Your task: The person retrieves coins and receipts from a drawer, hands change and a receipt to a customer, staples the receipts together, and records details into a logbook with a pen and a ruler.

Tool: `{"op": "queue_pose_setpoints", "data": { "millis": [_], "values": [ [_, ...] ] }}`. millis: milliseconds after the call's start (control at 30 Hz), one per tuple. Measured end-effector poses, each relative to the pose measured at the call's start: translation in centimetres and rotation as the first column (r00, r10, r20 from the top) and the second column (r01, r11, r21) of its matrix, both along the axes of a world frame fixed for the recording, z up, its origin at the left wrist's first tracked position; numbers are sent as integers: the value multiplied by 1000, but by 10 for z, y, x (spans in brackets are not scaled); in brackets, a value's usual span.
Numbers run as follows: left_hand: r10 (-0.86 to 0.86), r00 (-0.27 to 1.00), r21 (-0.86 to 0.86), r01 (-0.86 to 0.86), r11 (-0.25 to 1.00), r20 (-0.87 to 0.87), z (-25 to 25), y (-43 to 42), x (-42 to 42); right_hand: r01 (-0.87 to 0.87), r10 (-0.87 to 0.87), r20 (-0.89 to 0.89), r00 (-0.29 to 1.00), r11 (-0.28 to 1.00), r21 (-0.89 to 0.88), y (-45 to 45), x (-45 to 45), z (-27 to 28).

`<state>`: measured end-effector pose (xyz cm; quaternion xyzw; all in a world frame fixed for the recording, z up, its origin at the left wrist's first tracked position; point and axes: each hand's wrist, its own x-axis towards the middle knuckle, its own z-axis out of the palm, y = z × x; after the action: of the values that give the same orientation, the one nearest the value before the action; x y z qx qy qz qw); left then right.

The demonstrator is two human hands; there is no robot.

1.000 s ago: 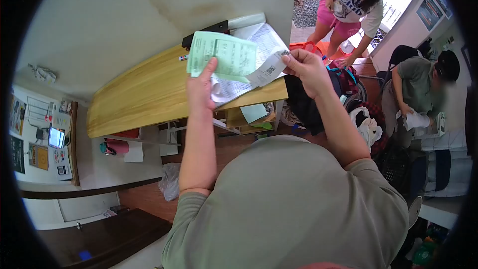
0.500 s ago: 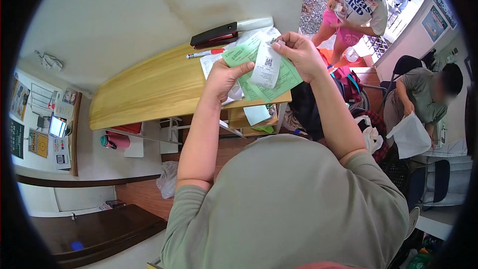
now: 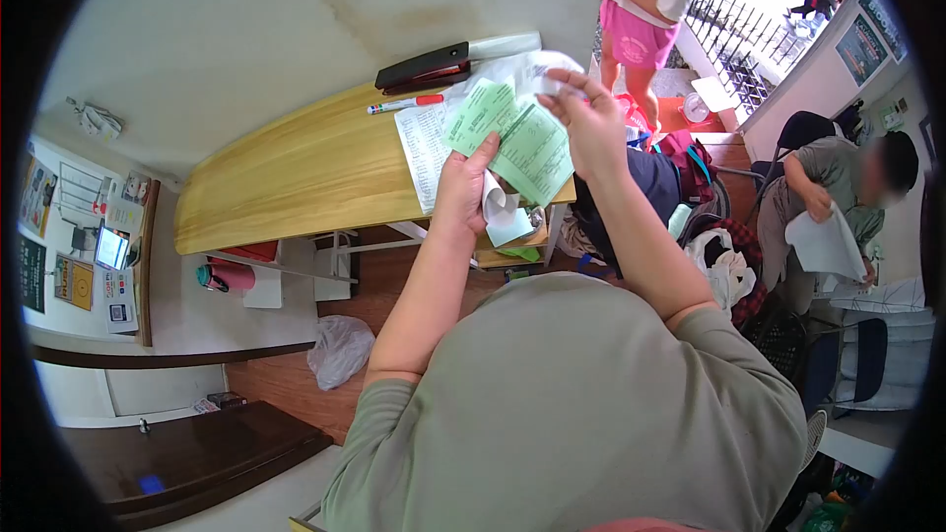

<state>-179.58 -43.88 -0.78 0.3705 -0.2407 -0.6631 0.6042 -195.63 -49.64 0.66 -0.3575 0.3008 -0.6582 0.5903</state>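
Observation:
My left hand [image 3: 463,182] grips a fan of green printed forms [image 3: 532,148], its thumb pressed on their lower edge. A curled white paper strip [image 3: 498,202] hangs beside its fingers. Just right of the forms, my right hand [image 3: 589,123] is raised with bent fingers, its fingertips at a blurred white slip [image 3: 535,79] above the forms. Behind them on the wooden table [image 3: 296,163] lie a printed list [image 3: 422,153], a red and white marker [image 3: 406,104] and a black stapler [image 3: 426,67].
A person in pink shorts [image 3: 641,37] stands at the doorway. Another person [image 3: 833,172] sits at the right, holding a white sheet [image 3: 826,244]. Bags [image 3: 690,163] and a laundry pile [image 3: 724,266] lie right of the table. A plastic bag [image 3: 340,350] rests on the floor.
The white slip has moved up from in front of the green forms, exposing them. My left hand has shifted right and down. The standing person has moved left, and the seated person's sheet has shifted.

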Motion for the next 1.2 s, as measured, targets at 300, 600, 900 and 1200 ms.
{"op": "queue_pose_setpoints", "data": {
  "millis": [300, 600, 900, 1200],
  "values": [
    [-19, 999, -13, 19, 1000, 26, -10, 9, -29, -174, 139, -229, 963, 975, -140, 27, 6, 11],
    [186, 981, -154, -177, 972, 49, -2, 1, -7, 21, -303, -768, 564, 935, -354, 75, 0, -21],
    [313, 938, -331, -252, 910, 148, -5, 7, -32, 5, -252, -805, 537, 955, -296, 78, 3, -30],
    [13, 972, -202, 35, 979, 233, 0, 1, -16, 116, -342, -831, 439, 939, -325, 31, -35, -5]
  ]
}}
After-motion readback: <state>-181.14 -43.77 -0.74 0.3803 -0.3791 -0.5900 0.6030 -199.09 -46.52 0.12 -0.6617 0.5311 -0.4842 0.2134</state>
